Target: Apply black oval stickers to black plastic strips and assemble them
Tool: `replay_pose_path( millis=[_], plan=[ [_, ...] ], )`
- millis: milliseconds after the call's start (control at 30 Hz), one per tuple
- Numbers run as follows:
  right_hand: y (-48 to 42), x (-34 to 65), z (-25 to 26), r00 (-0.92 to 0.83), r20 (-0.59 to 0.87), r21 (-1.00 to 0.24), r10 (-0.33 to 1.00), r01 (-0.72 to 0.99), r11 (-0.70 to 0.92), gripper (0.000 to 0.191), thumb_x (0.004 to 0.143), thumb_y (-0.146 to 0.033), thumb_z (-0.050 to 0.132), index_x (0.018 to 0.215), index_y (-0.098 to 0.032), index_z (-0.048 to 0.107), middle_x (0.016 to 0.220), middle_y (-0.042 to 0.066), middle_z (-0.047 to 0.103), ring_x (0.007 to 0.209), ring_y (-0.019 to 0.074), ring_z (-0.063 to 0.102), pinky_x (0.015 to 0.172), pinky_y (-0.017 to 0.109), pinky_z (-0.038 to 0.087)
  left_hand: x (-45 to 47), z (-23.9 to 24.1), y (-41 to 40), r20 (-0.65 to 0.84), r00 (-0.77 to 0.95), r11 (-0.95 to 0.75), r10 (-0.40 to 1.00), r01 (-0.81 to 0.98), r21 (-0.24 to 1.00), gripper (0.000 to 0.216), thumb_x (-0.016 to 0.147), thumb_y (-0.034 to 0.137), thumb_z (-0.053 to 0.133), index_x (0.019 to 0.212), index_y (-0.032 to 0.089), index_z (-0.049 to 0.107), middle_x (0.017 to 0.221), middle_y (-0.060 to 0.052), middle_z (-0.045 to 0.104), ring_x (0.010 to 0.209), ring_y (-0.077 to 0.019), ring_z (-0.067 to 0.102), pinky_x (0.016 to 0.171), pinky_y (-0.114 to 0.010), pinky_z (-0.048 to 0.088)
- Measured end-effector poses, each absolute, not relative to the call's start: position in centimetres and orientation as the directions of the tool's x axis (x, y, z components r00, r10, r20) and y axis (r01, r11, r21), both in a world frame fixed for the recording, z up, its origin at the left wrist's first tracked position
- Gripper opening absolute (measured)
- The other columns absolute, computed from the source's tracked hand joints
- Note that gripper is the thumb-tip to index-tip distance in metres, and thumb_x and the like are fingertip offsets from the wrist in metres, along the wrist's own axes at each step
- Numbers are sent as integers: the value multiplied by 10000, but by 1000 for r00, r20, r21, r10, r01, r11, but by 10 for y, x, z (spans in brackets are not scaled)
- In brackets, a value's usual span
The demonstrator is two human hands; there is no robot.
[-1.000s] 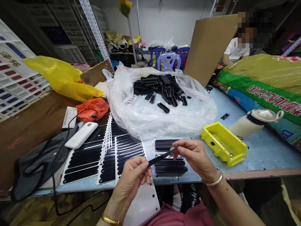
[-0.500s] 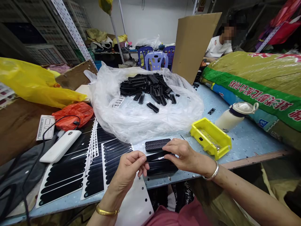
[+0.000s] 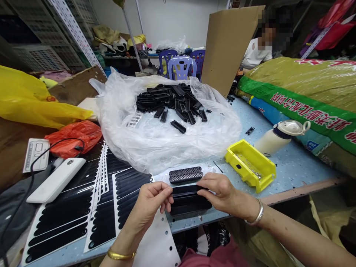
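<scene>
A thin black adhesive strip (image 3: 184,190) is stretched level between my two hands. My left hand (image 3: 152,202) pinches its left end between thumb and forefinger, and my right hand (image 3: 224,190) pinches the right end. Just under the strip lies a black long block or holder (image 3: 191,205) near the table's front edge; its exact kind is unclear. Beyond the strip rests a black plate with a lattice pattern (image 3: 185,174). Sheets of black strips on white backing (image 3: 125,196) lie left of my hands, and a bare white backing sheet (image 3: 160,241) sits below my left hand.
A clear plastic bag (image 3: 167,142) spreads behind, holding a heap of black plastic parts (image 3: 178,128). To the right are a yellow bin (image 3: 235,157) of small metal pieces, a bottle (image 3: 272,142) and a large sack (image 3: 300,92). A white device (image 3: 57,180) lies left; a person sits behind.
The strip between my hands now lies flatter and more level over the black block. My right hand has shifted slightly right, and the view has turned a little.
</scene>
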State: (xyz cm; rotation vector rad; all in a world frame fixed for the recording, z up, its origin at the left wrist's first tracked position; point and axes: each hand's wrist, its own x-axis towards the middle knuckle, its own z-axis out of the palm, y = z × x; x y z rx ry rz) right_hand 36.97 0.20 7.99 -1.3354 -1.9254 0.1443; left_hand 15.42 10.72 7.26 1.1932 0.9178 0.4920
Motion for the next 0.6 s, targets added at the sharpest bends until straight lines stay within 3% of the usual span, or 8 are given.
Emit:
replay_pose_path(
  millis=[200, 367, 600],
  plan=[
    [2, 397, 75, -20, 369, -615, 929, 745, 260, 147, 898, -242, 610, 926, -162, 731, 748, 66, 685, 685, 169, 635, 629, 273, 528, 145, 56, 132, -267, 341, 200, 901, 220, 955, 293, 637, 409, 755, 710, 130, 703, 514, -20, 637, 398, -131, 551, 362, -207, 345],
    [18, 424, 64, 152, 100, -787, 983, 616, -15, 134, 808, -275, 694, 854, -171, 765, 744, 43, 731, 661, 162, 666, 595, 249, 529, 148, 39, 144, -110, 378, -77, 919, 446, 892, 163, 576, 284, 762, 693, 175, 732, 490, 18, 617, 461, -142, 553, 483, -246, 413],
    [41, 410, 43, 142, 54, -724, 988, 687, -59, 118, 745, -210, 720, 840, -165, 775, 789, 64, 755, 701, 191, 686, 661, 304, 556, 166, 28, 148, -97, 471, -183, 877, 515, 838, 146, 602, 239, 716, 734, 188, 753, 495, 27, 618, 476, -145, 547, 515, -254, 410]
  ],
)
